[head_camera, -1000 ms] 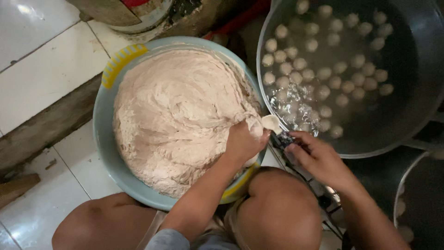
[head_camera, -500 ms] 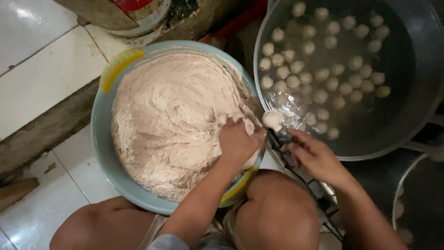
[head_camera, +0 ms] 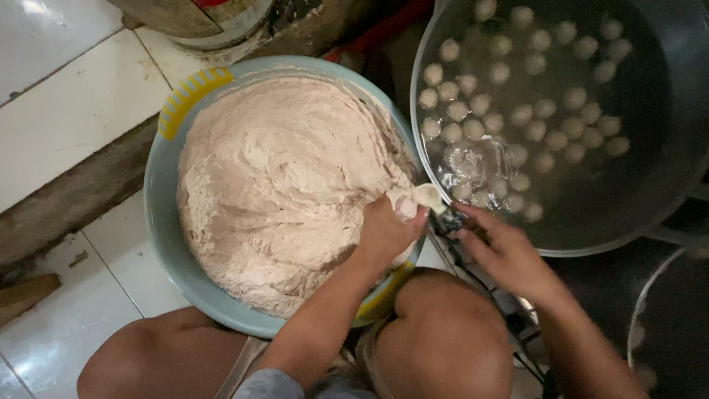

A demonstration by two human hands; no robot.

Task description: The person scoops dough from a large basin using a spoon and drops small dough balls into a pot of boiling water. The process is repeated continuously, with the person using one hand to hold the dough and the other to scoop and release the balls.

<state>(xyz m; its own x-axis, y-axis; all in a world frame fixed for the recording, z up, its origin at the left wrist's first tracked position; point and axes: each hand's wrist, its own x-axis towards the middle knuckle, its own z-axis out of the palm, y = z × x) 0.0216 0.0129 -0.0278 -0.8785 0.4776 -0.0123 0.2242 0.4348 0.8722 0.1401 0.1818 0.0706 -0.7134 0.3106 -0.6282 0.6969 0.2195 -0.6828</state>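
Shaping's underway — left hand squeezes paste into a ball; right hand pinches a spoon (barely visible) — scooping cleanly comes next.

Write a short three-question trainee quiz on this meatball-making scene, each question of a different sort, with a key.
1. True or false: the left hand rests in the pale paste at the right edge of the blue-grey basin.
2. Multiple choice: where are the finished balls? A) on the white floor tiles B) floating in water in the big metal pot C) on a plate
3. Fill in: the right hand holds a small dark-handled ____ against the lump squeezed from the left fist.

Key: 1 true; 2 B; 3 spoon
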